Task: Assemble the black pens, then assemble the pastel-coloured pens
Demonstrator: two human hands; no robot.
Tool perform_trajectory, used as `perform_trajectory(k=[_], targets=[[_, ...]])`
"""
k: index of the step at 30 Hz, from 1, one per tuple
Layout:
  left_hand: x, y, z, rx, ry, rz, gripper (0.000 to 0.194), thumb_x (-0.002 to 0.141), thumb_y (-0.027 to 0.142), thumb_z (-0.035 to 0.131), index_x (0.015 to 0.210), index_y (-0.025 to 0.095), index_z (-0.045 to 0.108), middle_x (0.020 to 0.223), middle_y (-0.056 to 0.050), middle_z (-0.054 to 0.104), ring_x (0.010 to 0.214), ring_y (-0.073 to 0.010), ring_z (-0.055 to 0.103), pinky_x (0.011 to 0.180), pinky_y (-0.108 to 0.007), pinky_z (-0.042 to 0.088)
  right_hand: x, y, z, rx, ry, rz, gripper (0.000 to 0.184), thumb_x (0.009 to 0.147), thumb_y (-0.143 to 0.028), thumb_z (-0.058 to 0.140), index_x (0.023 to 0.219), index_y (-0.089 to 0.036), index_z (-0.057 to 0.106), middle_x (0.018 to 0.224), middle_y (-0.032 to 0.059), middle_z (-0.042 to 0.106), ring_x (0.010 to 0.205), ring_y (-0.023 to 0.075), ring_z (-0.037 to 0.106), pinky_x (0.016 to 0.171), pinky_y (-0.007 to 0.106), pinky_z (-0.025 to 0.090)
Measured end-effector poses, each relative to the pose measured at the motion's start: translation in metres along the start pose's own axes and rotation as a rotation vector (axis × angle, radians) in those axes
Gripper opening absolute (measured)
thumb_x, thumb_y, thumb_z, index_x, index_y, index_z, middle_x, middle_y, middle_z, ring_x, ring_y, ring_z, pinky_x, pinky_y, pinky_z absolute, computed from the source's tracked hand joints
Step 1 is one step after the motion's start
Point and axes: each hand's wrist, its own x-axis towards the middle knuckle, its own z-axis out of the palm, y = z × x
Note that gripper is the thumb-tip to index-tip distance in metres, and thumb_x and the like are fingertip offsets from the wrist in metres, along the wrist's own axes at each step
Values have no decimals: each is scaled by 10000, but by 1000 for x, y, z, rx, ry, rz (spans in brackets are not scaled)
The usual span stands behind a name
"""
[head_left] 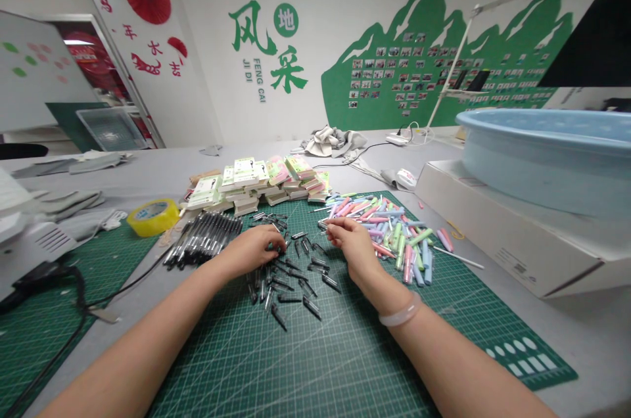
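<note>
My left hand (257, 248) is over the left side of a scatter of black-and-clear pen caps (311, 307) on the green cutting mat (221, 365). Its fingers are curled down among the caps, and whatever is between their tips is hidden. Thumb and fingers of my right hand (351, 242) pinch a small, shiny dark piece that looks like a pen cap (322, 225). Left of my left hand lies a row of black pens (202, 238). Beside my right hand is a heap of pastel pink, green, blue and purple tubes (401, 240).
Small boxes (245, 173) are stacked behind the mat. Yellow tape (154, 217) lies at left near a white machine (34, 250) and its cable. At right, a blue basin (547, 162) rests on a white box (513, 234). Grey cloths (332, 140) lie at the back.
</note>
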Motion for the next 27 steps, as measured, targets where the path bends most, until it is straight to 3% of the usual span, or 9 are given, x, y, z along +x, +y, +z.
perform_trajectory(k=[6, 12, 18, 23, 27], targets=[[0, -2, -2, -23, 26, -10, 144, 788, 227, 536, 834, 227, 673, 859, -13, 617, 795, -151, 564, 727, -241, 418, 0, 1, 0, 2, -7, -9, 169, 610, -240, 636, 750, -150, 665, 611, 7, 593, 567, 121, 517, 521, 247, 373], [-1, 3, -4, -23, -85, 15, 117, 739, 241, 608, 828, 230, 683, 871, -7, 590, 789, -146, 559, 694, -227, 408, -1, 0, 1, -4, -4, -9, 170, 612, -239, 632, 751, -144, 657, 606, 7, 587, 559, 119, 510, 523, 247, 367], [-2, 7, -6, -17, -86, 26, 110, 771, 260, 589, 818, 219, 681, 842, -8, 596, 777, -144, 558, 686, -227, 397, -1, 0, 0, -5, -5, -3, 171, 614, -233, 627, 754, -140, 655, 606, 7, 592, 555, 115, 512, 530, 247, 369], [-2, 12, -10, -53, -156, 40, 107, 769, 284, 606, 815, 221, 678, 831, -4, 597, 753, -138, 556, 662, -221, 394, -1, 1, 0, -4, -9, -3, 176, 618, -242, 633, 762, -144, 659, 625, 14, 602, 570, 122, 520, 535, 251, 382], [-1, 23, -10, -68, -90, 52, 106, 784, 258, 596, 849, 220, 670, 848, -12, 598, 797, -153, 552, 713, -245, 403, -1, 1, 0, -11, -7, 0, 177, 620, -244, 631, 762, -144, 660, 626, 15, 603, 572, 123, 524, 541, 251, 386]])
